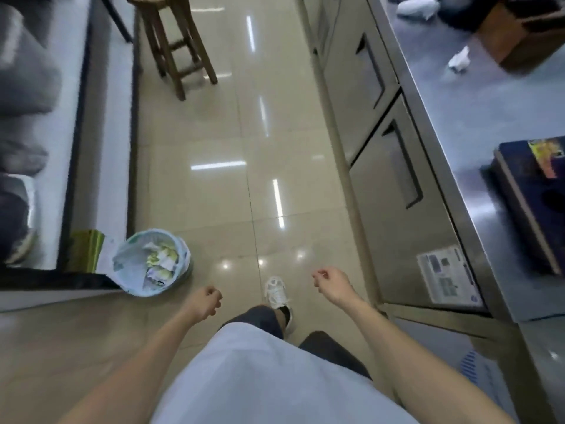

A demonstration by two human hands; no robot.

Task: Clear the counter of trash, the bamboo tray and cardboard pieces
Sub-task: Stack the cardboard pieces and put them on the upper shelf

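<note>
Both hands empty, fingers loosely curled: left hand [205, 302], right hand [331, 282]. Crumpled paper [458, 60] and cardboard box [519, 41] sit on counter [477, 123]. Bin [153, 261] on floor, left.

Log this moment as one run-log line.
left hand empty | right hand empty | crumpled paper on steel counter | bin on floor

No text is legible. A printed label [447, 276] on the steel cabinet front [397, 209] carries lines too blurred to read; the dark blue box [532, 191] on the counter [458, 111] bears a yellow-orange graphic, possibly lettering.
</note>
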